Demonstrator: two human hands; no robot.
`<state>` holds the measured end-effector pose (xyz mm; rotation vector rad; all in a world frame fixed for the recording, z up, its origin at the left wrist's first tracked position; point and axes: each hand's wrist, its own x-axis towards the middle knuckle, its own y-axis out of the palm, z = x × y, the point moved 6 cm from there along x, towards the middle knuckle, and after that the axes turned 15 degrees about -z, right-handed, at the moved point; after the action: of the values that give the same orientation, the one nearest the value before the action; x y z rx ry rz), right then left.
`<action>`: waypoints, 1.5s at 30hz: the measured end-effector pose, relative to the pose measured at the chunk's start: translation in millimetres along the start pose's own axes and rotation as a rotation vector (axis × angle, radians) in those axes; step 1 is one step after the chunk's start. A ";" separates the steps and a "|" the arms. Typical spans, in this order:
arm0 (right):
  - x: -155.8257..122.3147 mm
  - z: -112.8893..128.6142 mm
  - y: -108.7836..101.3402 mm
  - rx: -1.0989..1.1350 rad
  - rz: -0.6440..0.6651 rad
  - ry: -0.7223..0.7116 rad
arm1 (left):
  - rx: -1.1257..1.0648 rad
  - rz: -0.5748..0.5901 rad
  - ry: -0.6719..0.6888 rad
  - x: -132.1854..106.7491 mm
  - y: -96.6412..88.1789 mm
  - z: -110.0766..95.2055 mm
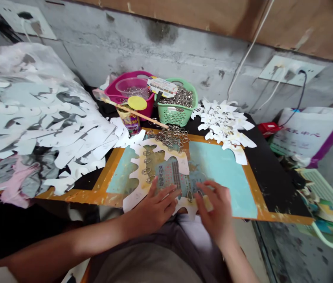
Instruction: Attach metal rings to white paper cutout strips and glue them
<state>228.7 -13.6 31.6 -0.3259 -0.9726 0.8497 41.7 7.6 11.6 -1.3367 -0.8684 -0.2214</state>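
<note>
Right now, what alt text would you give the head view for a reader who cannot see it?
The left hand and right hand rest on a scalloped white card lying on an orange-rimmed teal board, with metal rings along its left side. Behind lie loose rings, a green basket of rings and stacks of white cut-outs.

Bare from the elbows down, left hand (154,206) and right hand (216,214) alike. Clad in grey cloth (142,259) over the lap at 6 o'clock (trousers or shorts, unclear), white fabric (191,234) showing just above.
</note>
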 end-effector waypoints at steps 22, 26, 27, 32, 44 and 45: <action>37.3 49.5 23.6 0.838 0.704 0.177 | -1.022 0.164 -0.341 73.3 -28.5 53.4; 25.5 51.2 29.2 0.956 0.618 0.334 | -1.073 0.100 -0.416 64.7 -26.4 49.5; 23.9 49.0 30.6 0.950 0.580 0.359 | -1.055 0.080 -0.435 61.4 -23.5 52.5; 34.0 37.6 20.4 0.821 0.336 0.338 | -0.758 -0.314 -0.820 20.3 -19.7 86.1; 31.6 58.1 14.0 0.648 0.244 0.223 | -1.278 -0.202 -1.421 19.1 19.4 20.3; 30.8 58.5 13.1 0.687 0.258 0.226 | -1.278 -0.193 -1.400 21.4 20.3 22.6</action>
<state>182.6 11.3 74.0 0.0498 -0.3900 1.2940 58.9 40.5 10.0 -2.6551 -2.2414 0.1101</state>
